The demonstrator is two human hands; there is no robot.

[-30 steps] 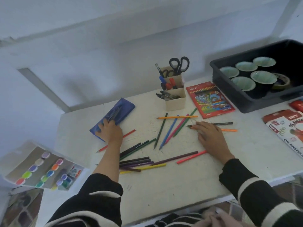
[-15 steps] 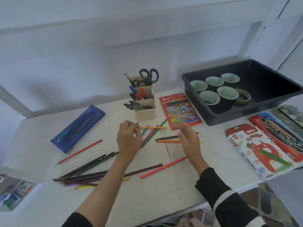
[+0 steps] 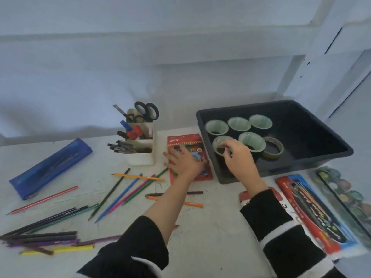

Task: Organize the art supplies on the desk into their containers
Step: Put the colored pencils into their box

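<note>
My left hand lies flat with spread fingers on the red coloured-pencil box next to the black tub. My right hand hovers at the tub's front left corner, fingers loosely curled above a tape roll, holding nothing that I can see. Several loose coloured pencils lie scattered across the white desk, with a darker bunch at the front left. A blue pencil pouch lies at the far left.
A white two-part holder with scissors, markers and pens stands behind the pencils. The black tub holds several tape rolls. An oil pastel pack, a brush pack and a paint palette lie at the right edge.
Both hands have moved away from the loose pencils toward the back right. The left hand now rests on the red pencil box and the right reaches the tub. The view shifted right.
</note>
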